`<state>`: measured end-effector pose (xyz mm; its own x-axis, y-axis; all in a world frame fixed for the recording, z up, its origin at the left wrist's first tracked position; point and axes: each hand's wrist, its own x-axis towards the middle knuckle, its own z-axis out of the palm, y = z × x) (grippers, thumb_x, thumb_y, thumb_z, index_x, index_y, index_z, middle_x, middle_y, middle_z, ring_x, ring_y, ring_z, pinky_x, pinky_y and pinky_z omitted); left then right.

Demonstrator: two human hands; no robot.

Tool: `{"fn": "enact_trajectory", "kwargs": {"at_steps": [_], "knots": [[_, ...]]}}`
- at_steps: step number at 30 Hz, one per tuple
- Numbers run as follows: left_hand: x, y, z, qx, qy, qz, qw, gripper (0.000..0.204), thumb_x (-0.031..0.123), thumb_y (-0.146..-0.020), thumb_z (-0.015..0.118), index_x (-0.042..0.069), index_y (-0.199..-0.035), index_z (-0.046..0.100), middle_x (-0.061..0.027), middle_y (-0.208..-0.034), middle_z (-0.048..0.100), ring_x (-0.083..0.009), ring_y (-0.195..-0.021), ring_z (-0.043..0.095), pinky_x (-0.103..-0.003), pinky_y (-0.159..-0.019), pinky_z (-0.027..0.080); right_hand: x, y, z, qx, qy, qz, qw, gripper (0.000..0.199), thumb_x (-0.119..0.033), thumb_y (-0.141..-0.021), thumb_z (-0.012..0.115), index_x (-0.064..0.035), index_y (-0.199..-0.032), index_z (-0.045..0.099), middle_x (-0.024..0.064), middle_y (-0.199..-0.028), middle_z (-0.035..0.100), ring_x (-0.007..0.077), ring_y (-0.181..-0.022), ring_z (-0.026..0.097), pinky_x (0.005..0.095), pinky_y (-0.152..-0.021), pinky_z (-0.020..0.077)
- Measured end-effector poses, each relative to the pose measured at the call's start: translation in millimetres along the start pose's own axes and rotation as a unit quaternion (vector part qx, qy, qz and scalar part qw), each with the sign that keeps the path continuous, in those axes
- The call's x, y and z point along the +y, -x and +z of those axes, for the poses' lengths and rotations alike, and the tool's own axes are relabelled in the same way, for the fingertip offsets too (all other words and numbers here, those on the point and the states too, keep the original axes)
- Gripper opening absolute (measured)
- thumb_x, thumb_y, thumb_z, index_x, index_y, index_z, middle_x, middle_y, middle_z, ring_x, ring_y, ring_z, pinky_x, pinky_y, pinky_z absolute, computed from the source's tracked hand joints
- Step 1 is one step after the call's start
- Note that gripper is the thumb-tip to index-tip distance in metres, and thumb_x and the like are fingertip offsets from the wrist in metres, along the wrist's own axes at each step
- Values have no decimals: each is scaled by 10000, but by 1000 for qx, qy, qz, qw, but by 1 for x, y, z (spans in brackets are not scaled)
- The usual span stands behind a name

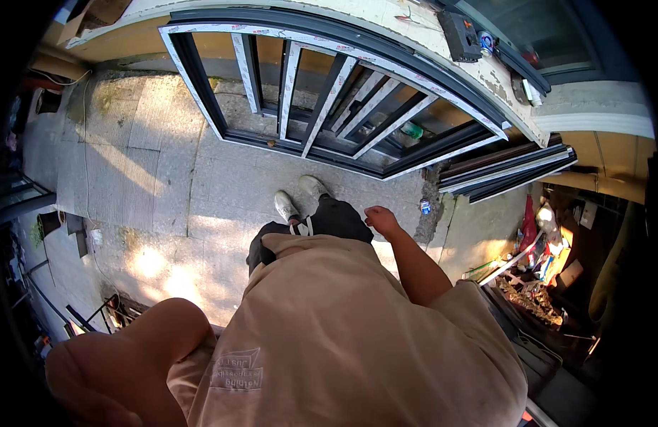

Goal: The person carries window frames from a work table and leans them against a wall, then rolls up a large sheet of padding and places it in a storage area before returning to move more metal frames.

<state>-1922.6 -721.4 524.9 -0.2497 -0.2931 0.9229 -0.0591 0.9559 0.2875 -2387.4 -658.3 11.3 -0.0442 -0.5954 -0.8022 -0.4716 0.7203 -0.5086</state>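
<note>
My right hand [378, 220] hangs beside my right hip with its fingers curled in and nothing visible in them. Beyond it, a dark window frame [272, 136] with white protective film leans against a ledge, apart from the hand. Several upright bars divide the frame. At the lower left, my left arm [154, 334] is bent and raised close to the camera. My left hand is at the lower edge, too close and cut off for its fingers to show.
Dark frame profiles [510, 171] lie stacked right of the frame. A black tool case [460, 35] and a can [486, 43] stand on the ledge [499, 82]. A small blue item [425, 207] is on the concrete floor [147, 153]. Clutter [532, 295] fills the right side.
</note>
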Motion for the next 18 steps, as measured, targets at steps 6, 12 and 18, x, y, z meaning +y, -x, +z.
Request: {"fn": "enact_trajectory", "kwargs": {"at_steps": [6,12,18], "knots": [[-91,82,67,-26,-55,-409,910,138,105,-953,604,3,-882,543,-61,-738,538,-169,-705,504,-294,-665,433,69,63,36,79,110,7,991,445,-434,-919,542,-40,-1013,725,203,-1043,704,379,-1010,655,444,-891,502],[-107,266,113,-315,-107,-531,780,206,125,-838,727,33,-828,542,-151,-744,635,-355,-711,634,-430,-646,487,123,115,56,97,2,55,994,329,-300,-932,536,-7,-976,682,111,-868,707,217,-767,669,355,-756,533],[-37,391,125,-438,-15,-587,681,224,206,-823,748,31,-826,608,-182,-761,671,-381,-728,660,-444,-654,511,167,131,78,95,-77,87,989,342,-301,-942,529,14,-970,659,108,-845,693,191,-766,667,325,-738,532]]}}
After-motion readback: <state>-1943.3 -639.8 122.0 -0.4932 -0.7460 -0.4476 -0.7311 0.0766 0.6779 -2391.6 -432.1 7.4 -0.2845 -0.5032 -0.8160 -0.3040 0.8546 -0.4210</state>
